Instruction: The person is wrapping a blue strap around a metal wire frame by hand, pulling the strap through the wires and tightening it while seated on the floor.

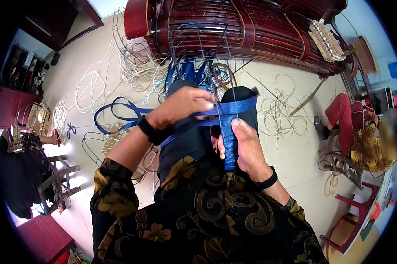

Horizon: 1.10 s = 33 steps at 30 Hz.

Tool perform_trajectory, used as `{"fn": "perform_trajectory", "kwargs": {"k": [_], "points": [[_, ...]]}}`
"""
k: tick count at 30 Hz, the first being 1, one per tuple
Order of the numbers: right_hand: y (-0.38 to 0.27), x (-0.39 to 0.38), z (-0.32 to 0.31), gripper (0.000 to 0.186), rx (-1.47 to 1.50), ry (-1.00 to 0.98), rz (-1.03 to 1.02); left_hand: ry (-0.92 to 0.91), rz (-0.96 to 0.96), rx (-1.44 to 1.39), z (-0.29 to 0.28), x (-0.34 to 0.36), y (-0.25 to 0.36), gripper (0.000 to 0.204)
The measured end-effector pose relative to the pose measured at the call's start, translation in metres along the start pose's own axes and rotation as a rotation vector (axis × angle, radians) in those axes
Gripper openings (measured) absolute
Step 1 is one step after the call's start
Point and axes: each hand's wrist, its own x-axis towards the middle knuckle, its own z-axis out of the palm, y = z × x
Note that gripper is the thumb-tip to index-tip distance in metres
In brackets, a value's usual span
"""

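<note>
Closest to the camera, over the lap of the person's dark gold-patterned garment (198, 215), the right hand (247, 149) grips a wrapped bundle of blue strap (229, 145), fingers curled together around it and the thumb laid up its front. This bundle stands nearly upright, its long axis running from the lap up toward the wire frame. Just above, the left hand (183, 105) is closed, fingertips pinched together on a flat run of the same strap where it crosses a thin wire upright (217, 116). That run lies roughly level, its long axis left to right, rising a little toward the right, while the loose tail loops away past the left wrist and trails over the tiled floor (295, 163). The strap looks light, thin and pliable, stiff enough across its width to hold a flat face yet easy to fold lengthwise; its surface looks smooth and probably somewhat slippery, so it is best held by pinching the flat faces close to the crossing point, with tension kept along its length. The wire frame (198, 44) it is being woven on appears light and springy rather than rigid. Farther off, coils of pale cord (280, 110) lie scattered on the floor, scissors (70, 129) rest at left, and a dark red slatted wooden bench (251, 31) spans the back. Another person in red trousers (343, 114) sits at right.
</note>
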Motion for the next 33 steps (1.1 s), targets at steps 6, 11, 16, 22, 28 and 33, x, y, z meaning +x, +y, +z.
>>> {"fn": "perform_trajectory", "kwargs": {"k": [6, 11, 16, 22, 28, 33], "points": [[-0.001, -0.005, -0.006, 0.031, 0.062, 0.065, -0.026, 0.62, -0.114, 0.343, -0.167, -0.111, -0.024, 0.013], [0.0, 0.001, -0.008, 0.031, 0.077, 0.023, -0.02, 1.757, -0.597, 1.323, -0.194, -0.187, -0.019, 0.06], [0.004, 0.008, -0.005, 0.031, 0.073, -0.008, 0.005, 0.326, -0.145, -0.477, 0.013, -0.124, -0.004, 0.062], [0.005, 0.006, -0.002, 0.03, 0.09, -0.025, 0.001, 0.019, -0.373, -1.416, 0.086, -0.034, 0.016, 0.063], [0.004, 0.005, -0.009, 0.018, 0.191, -0.129, 0.097, 0.454, -0.256, -1.165, 0.089, -0.021, 0.014, 0.029], [0.009, 0.009, -0.013, 0.016, 0.193, -0.233, 0.108, 0.581, -0.255, -1.142, 0.089, -0.026, 0.015, 0.02]]}}
